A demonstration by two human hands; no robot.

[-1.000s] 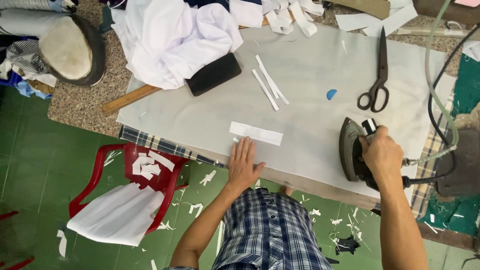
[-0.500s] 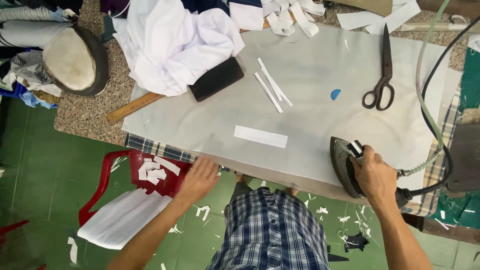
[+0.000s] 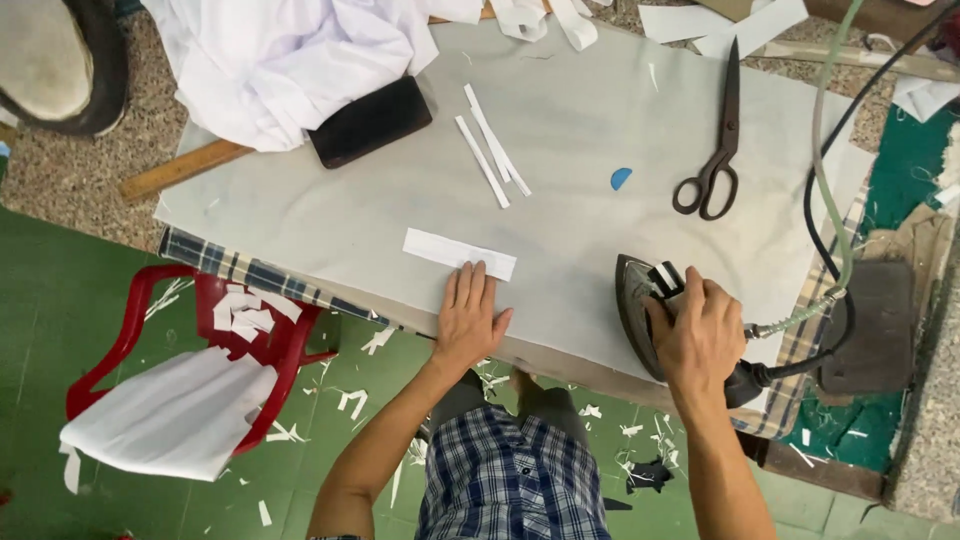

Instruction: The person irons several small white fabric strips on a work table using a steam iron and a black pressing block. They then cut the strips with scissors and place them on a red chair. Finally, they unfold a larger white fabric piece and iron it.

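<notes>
My left hand (image 3: 469, 315) lies flat, fingers together, on the grey pressing cloth (image 3: 560, 220) at its near edge, fingertips just below a white rectangular strip (image 3: 458, 253). My right hand (image 3: 697, 335) grips the handle of a dark steam iron (image 3: 640, 310) resting on the cloth to the right of the strip. A hose and black cable run from the iron toward the right.
Black scissors (image 3: 713, 150), a blue chalk piece (image 3: 621, 178), narrow white strips (image 3: 490, 156), a black pad (image 3: 369, 121), a wooden ruler (image 3: 180, 170) and white fabric (image 3: 290, 55) lie farther back. A red plastic chair (image 3: 215, 340) holding white cloth stands left below the table. Scraps litter the green floor.
My left hand came back up from beside the red chair onto the cloth's near edge below the strip. The iron stays in my right hand; the view shifted right.
</notes>
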